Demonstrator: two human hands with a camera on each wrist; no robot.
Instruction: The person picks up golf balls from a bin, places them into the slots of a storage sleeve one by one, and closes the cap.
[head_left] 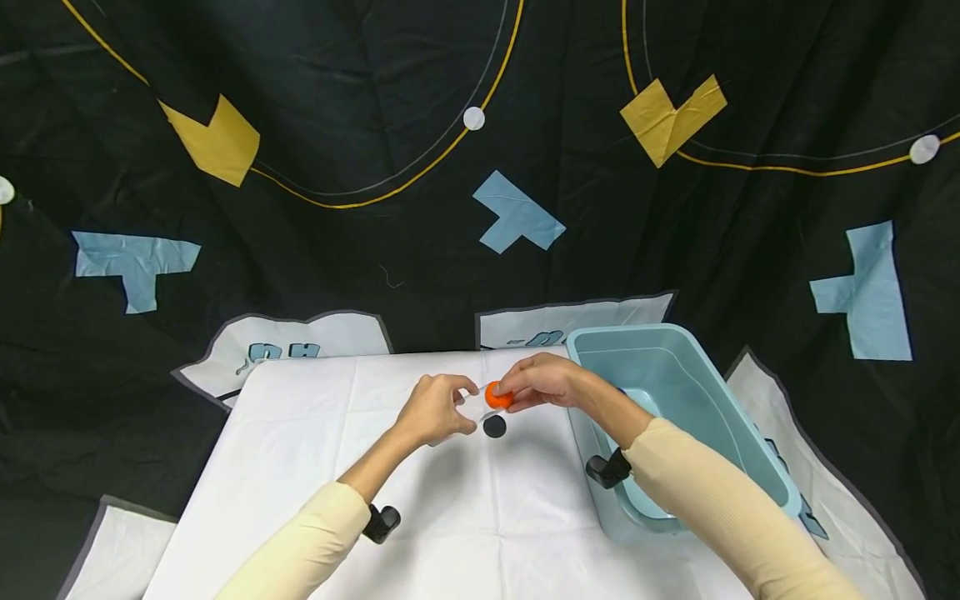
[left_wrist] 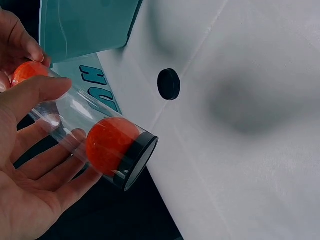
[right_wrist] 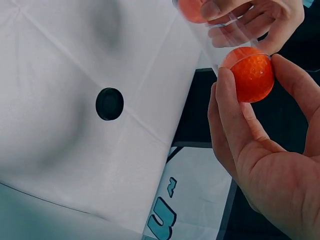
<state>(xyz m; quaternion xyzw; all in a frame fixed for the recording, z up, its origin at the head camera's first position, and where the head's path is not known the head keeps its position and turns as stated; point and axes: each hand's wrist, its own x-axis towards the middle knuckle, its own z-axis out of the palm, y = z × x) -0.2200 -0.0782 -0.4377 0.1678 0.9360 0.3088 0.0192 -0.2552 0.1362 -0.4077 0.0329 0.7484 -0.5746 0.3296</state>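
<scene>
My left hand (head_left: 437, 408) grips a clear plastic tube (left_wrist: 75, 111) around its middle, above the table. One orange ball (left_wrist: 111, 145) sits inside it against the black end cap (left_wrist: 141, 161). At the tube's other, uncapped end, my right hand (head_left: 546, 382) pinches a second orange dimpled ball (right_wrist: 250, 75) between thumb and fingers. Part of that ball is within the tube's mouth and the rest sticks out. A loose black cap (head_left: 494, 427) lies on the white table just below the hands.
A light blue plastic bin (head_left: 600, 467) stands at the table's right side, under my right forearm. White cloth covers the table (head_left: 300, 467). Behind it hangs a black backdrop (head_left: 337, 275) with blue and yellow tape pieces.
</scene>
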